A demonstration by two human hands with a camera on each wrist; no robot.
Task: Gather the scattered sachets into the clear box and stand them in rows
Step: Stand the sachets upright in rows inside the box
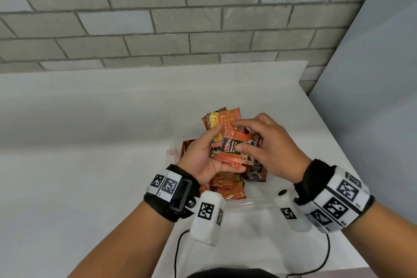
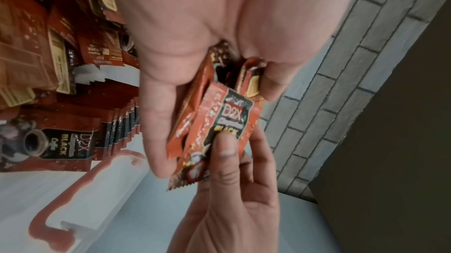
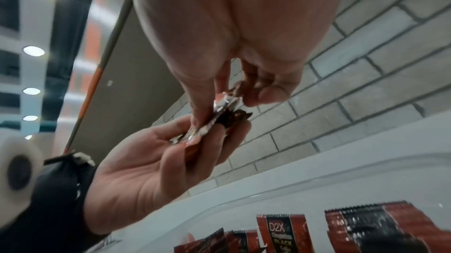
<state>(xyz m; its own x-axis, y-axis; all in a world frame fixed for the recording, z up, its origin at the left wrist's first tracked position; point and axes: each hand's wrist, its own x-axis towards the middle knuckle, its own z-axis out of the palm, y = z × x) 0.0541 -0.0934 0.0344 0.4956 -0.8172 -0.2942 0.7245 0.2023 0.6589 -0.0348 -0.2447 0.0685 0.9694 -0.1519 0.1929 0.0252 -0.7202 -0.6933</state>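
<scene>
Both hands (image 1: 237, 149) grip sachets (image 1: 234, 150), hiding the clear box (image 1: 250, 204).

A white tabletop (image 1: 90, 131) runs back to a brick wall (image 1: 158, 18). On it, toward the right edge, sits a clear box (image 1: 252, 204) with sachets (image 1: 228, 185) inside — more sachets (image 1: 222, 117) lie behind it, toward the far edge.

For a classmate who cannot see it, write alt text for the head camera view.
Two bare hands, left hand and right hand, hold a small bunch of orange-red foil coffee sachets together above a clear plastic box on a white table. More sachets of the same kind fill the box beneath, and a grey brick wall rises behind.
</scene>
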